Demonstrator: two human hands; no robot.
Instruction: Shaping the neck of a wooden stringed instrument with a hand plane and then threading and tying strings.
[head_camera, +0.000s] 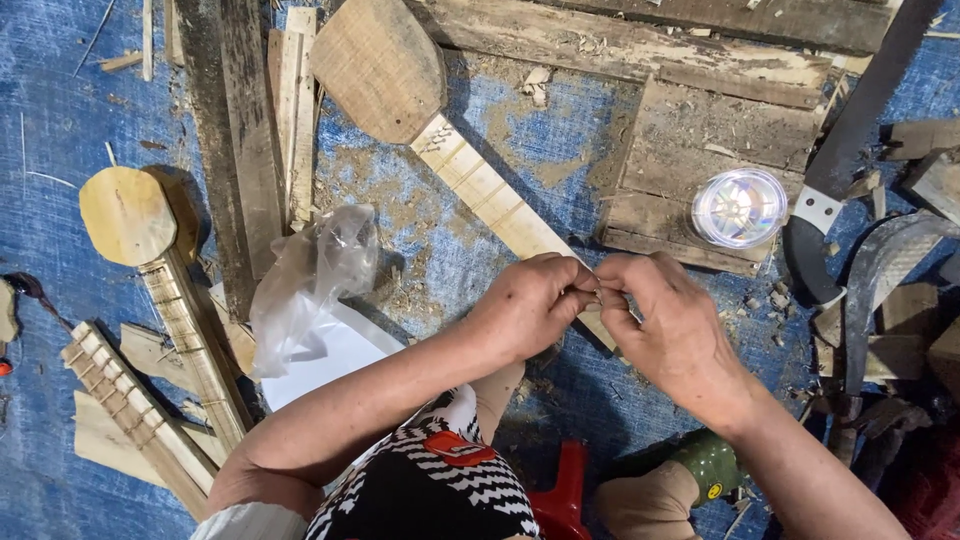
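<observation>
A small unfinished wooden instrument (400, 85) lies on the blue tarp, its rounded body at the top and its fretted neck (490, 195) running down to my hands. My left hand (530, 305) and my right hand (675, 320) meet over the lower end of the neck. Their fingertips pinch together on something tiny that I cannot make out. The end of the neck is hidden beneath my hands.
A clear plastic bag (315, 270) lies left of my arm. Two more wooden necks (190, 330) lie at the left. A round clear container (740, 207) sits on a plank, beside a big knife (850, 140). Wood scraps surround the spot. A red stool (565, 490) is below.
</observation>
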